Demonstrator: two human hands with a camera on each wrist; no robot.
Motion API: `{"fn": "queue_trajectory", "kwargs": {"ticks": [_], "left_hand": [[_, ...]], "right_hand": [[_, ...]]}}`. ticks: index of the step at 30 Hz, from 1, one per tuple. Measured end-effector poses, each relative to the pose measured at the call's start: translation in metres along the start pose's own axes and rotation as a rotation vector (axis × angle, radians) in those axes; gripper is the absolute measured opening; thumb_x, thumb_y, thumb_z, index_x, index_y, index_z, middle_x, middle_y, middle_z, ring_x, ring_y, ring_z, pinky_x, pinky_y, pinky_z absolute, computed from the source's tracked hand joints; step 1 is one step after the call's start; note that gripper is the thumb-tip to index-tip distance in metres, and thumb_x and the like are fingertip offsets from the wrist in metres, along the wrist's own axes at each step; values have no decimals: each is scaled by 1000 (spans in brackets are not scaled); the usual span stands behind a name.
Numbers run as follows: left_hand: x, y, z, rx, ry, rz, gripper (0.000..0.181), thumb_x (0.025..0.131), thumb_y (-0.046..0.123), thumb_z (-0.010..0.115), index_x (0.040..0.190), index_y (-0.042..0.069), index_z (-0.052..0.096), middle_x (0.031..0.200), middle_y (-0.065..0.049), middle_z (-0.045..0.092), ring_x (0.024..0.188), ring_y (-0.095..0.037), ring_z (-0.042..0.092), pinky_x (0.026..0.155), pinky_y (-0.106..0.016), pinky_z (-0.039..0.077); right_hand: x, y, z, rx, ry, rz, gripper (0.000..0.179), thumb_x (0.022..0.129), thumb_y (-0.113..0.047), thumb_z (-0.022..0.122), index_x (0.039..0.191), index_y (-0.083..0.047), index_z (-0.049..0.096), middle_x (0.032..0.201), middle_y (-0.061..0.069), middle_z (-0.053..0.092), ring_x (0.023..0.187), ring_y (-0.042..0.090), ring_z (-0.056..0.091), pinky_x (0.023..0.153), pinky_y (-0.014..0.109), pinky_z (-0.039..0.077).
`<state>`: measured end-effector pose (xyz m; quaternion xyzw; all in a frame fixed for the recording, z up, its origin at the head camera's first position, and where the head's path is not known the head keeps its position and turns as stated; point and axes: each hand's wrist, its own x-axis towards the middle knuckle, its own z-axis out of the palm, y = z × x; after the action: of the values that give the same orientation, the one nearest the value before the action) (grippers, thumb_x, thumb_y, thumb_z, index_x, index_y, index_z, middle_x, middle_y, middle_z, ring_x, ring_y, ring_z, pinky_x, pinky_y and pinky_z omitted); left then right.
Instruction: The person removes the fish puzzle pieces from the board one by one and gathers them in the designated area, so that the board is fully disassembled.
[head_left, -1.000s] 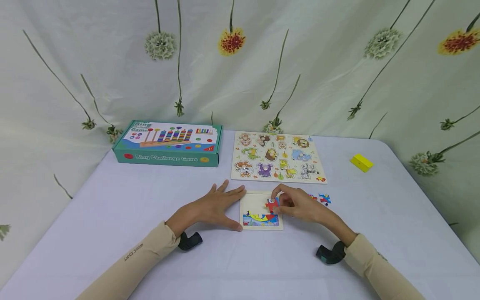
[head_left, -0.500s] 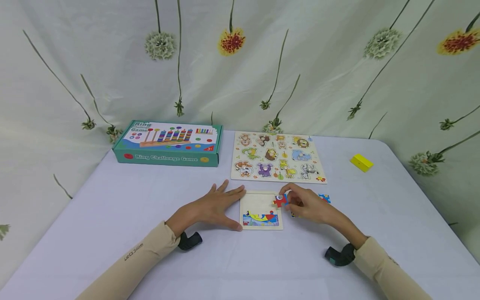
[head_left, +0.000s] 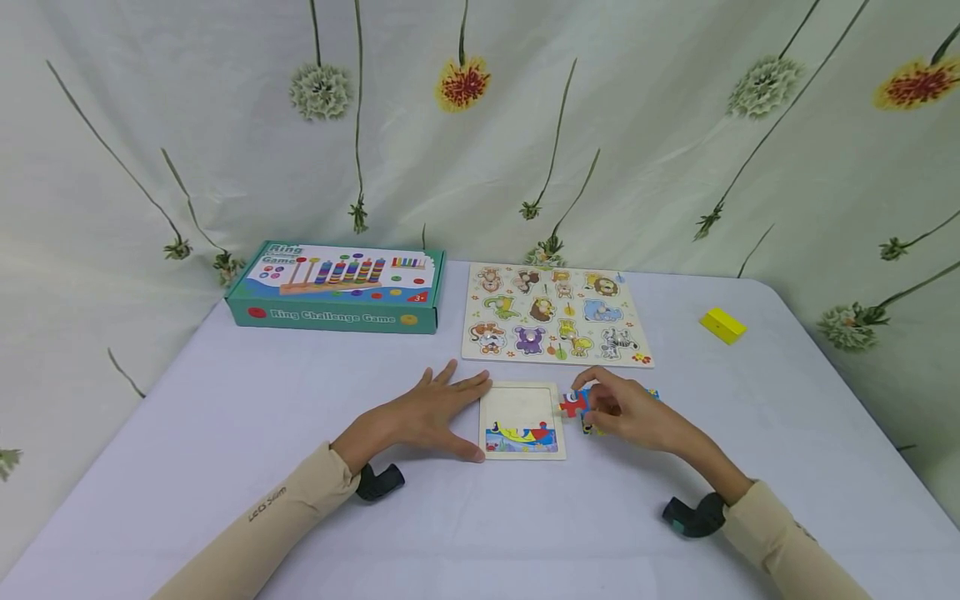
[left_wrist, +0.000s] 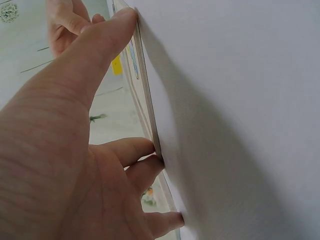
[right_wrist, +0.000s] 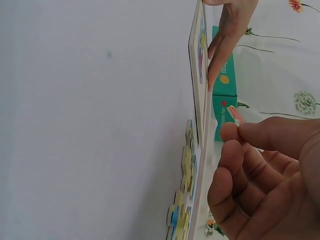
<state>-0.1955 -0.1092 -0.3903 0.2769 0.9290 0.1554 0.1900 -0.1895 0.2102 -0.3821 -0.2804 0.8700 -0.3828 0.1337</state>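
Red, flat, knobbed jigsaw piece (head_left: 572, 405), apparently wooden: I pinch it in my right hand (head_left: 630, 410) just beyond the right edge of the square pale-wood tray (head_left: 525, 403). My left hand (head_left: 431, 418), fingers spread, touches the tray's left edge. Likely light and stiff; hold by opposite edges.

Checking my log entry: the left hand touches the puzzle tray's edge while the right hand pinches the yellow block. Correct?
Wrong thing held: the head view shows the right hand pinching a red puzzle piece; the rest stands.
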Motion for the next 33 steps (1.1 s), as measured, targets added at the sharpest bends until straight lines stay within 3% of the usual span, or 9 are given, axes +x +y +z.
{"fn": "queue_trajectory", "kwargs": {"ticks": [10, 33], "left_hand": [[1, 0, 1, 13, -2, -1, 102, 72, 64, 71, 153, 24, 23, 159, 12, 14, 147, -33, -6, 116, -57, -3], [0, 1, 0, 4, -5, -8, 102, 72, 63, 72, 153, 24, 23, 159, 12, 14, 147, -33, -6, 116, -57, -3]], "right_hand": [[-10, 3, -6, 4, 16, 52, 33, 88, -3, 64, 115, -8, 46, 71, 2, 57, 60, 12, 49, 53, 21, 41], [-33, 27, -20, 4, 59, 138, 35, 87, -3, 64, 117, -9, 47, 77, 2, 60, 70, 15, 56, 64, 21, 47]]}}
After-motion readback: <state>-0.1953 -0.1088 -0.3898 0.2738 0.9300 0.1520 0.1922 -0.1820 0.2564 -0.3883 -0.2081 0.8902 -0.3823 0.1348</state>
